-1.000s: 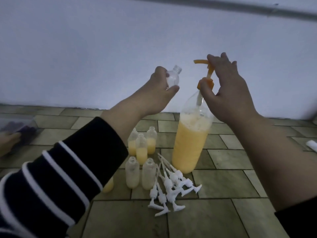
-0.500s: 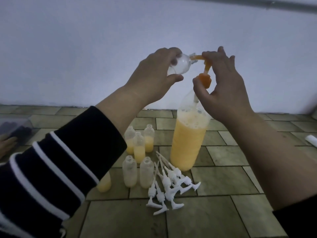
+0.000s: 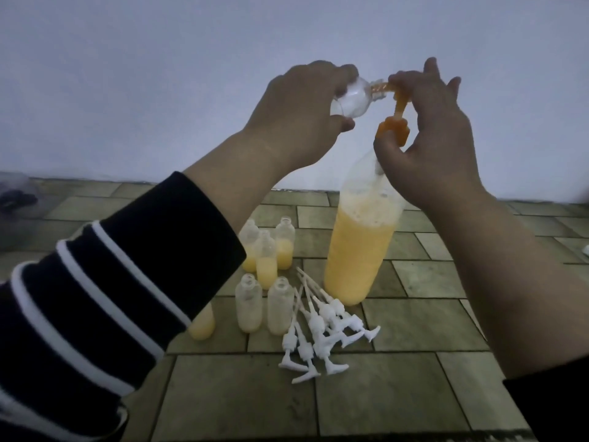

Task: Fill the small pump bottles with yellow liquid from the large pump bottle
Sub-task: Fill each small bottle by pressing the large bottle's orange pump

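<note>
Orange plastic marks the pump [image 3: 393,105] atop the large pump bottle [image 3: 360,247], which stands on the tiled floor [image 3: 398,390] at about one o'clock from the frame's centre, roughly two-thirds full of yellow liquid. Its spout is pushed into the neck of an empty small bottle [image 3: 134,102], tilted nearly on its side and gripped by the left hand [image 3: 299,110], fingers curled round its body. The right hand [image 3: 427,129] wraps the pump, fingers over the head and thumb under the collar. Judging by this, the step in hand is pumping liquid into that bottle; the next move calls for a firm press on the head while the neck is kept seated on the spout, or liquid may dribble out.

At seven o'clock from the large bottle stand more small bottles [image 3: 266,260], some partly filled, two nearest looking empty. White pump tops [image 3: 322,330] lie heaped just beside them at five o'clock. Behind, a plain pale wall [image 3: 159,74] meets the floor.
</note>
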The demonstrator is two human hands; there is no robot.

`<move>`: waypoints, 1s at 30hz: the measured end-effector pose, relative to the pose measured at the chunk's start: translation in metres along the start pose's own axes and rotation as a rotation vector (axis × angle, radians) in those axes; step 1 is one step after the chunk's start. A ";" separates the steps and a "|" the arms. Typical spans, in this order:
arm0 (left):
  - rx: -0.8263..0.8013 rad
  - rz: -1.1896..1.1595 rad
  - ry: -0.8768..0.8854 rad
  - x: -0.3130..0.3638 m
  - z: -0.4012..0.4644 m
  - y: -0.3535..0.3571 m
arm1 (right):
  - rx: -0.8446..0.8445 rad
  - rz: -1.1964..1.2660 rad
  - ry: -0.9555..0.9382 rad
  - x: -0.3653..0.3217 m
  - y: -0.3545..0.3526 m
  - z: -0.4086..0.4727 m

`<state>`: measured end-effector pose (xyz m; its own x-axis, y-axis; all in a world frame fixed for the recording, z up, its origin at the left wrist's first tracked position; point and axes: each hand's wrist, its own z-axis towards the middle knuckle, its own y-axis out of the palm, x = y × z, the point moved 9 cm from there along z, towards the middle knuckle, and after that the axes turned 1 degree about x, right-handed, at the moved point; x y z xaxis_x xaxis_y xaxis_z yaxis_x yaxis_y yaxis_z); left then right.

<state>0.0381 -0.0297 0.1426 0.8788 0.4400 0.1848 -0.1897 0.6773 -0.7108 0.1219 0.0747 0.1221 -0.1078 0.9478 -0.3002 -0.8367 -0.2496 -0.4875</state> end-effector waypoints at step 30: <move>-0.038 0.025 0.002 0.008 0.006 0.002 | 0.011 -0.026 -0.018 0.000 -0.003 -0.003</move>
<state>0.0417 -0.0214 0.1468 0.8749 0.4554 0.1648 -0.1952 0.6429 -0.7406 0.1258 0.0750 0.1207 -0.0954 0.9573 -0.2730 -0.8450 -0.2228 -0.4861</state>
